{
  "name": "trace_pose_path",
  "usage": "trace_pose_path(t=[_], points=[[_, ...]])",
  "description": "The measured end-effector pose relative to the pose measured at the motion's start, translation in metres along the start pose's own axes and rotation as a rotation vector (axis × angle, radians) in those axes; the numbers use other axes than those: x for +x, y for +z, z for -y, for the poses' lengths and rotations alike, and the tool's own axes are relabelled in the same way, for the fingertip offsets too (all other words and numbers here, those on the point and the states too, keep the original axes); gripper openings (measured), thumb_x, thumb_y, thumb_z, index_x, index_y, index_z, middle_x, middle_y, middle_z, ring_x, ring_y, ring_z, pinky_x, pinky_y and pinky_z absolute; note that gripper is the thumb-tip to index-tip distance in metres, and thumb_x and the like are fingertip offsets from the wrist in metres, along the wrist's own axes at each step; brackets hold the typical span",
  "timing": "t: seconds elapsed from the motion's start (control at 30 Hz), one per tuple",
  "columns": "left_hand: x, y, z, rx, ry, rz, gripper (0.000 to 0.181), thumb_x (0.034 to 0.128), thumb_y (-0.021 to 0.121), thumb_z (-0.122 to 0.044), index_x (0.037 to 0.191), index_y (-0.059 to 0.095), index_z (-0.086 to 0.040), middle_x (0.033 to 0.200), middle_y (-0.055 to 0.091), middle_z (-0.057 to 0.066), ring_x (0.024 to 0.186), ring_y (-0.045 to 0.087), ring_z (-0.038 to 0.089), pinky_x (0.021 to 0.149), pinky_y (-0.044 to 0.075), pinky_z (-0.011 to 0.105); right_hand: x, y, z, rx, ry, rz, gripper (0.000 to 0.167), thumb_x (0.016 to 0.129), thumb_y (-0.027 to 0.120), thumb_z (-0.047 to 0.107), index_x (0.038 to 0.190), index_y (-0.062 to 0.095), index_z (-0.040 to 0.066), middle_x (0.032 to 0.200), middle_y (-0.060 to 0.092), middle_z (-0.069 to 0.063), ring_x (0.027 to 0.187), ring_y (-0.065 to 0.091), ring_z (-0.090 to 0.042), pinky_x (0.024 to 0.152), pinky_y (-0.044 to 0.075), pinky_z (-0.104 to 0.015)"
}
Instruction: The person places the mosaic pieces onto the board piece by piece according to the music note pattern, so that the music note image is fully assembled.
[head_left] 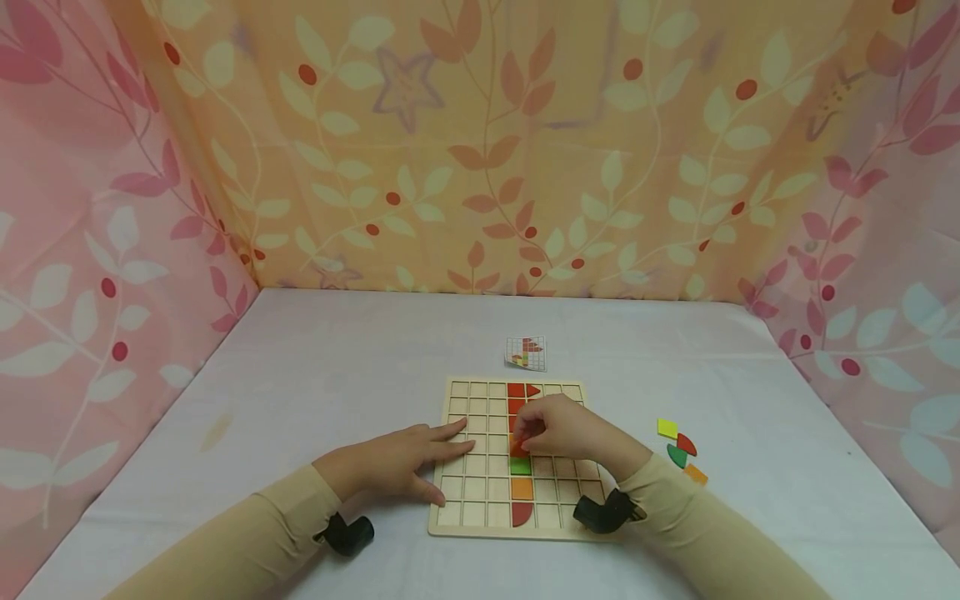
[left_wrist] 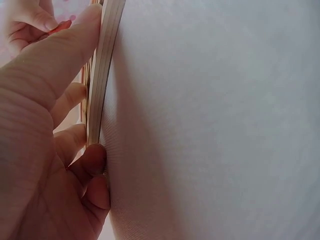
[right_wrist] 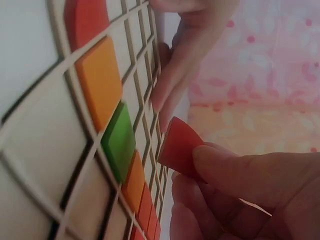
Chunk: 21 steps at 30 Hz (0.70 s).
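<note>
A wooden grid board [head_left: 457, 467] lies on the white tabletop. Down one column run red squares [head_left: 516, 390], an orange piece [right_wrist: 134, 181], a green square [head_left: 521, 467], an orange square [head_left: 521, 488] and a red quarter-circle [head_left: 522, 513]. Beside the top square is a red triangle [head_left: 533, 391]. My right hand [head_left: 562, 429] pinches a red piece [right_wrist: 180, 147] with a curved edge between thumb and fingers, just above the board. At the board's left side my left hand [head_left: 397, 458] rests with fingers spread, its thumb and fingertips touching the edge.
To the right of the board lie loose pieces: a yellow square [head_left: 667, 428], a red piece [head_left: 686, 444], a green piece [head_left: 677, 456] and an orange one [head_left: 696, 475]. Behind the board is a small printed card [head_left: 527, 353] with a coloured grid pattern. Floral curtains [head_left: 480, 150] surround the table.
</note>
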<state>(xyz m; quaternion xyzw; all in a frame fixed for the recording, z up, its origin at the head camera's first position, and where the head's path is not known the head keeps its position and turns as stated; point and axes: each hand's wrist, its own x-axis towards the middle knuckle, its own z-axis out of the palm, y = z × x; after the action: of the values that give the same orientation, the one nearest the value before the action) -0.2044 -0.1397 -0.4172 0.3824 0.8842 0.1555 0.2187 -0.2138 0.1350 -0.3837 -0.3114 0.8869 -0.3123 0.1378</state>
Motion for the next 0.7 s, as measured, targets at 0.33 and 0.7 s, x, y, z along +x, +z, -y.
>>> trace_pose_path(t=[0.33,0.7], points=[[0.0,0.0,0.001,0.013,-0.009,-0.005,0.088,0.0722,0.056,-0.065,0.145,0.02,-0.032,0.152,0.007,-0.013,0.136,0.021,0.026,0.105,0.025,0.047,0.023,0.018,0.018,-0.01,-0.003,0.05,0.015,0.078,0.069,0.004,0.075,0.067,0.018,0.071,0.06,0.012,0.066,0.053,-0.004,0.062,0.046,-0.022],[-0.001,-0.002,-0.001,0.034,0.03,-0.022,0.09,0.0741,0.059,-0.06,0.146,0.021,-0.023,0.153,0.01,-0.006,0.135,0.024,0.025,0.106,0.025,0.045,0.04,0.028,0.014,0.04,0.011,0.096,0.014,0.078,0.069,0.002,0.076,0.07,0.016,0.076,0.065,0.005,0.07,0.053,-0.006,0.065,0.046,-0.022]])
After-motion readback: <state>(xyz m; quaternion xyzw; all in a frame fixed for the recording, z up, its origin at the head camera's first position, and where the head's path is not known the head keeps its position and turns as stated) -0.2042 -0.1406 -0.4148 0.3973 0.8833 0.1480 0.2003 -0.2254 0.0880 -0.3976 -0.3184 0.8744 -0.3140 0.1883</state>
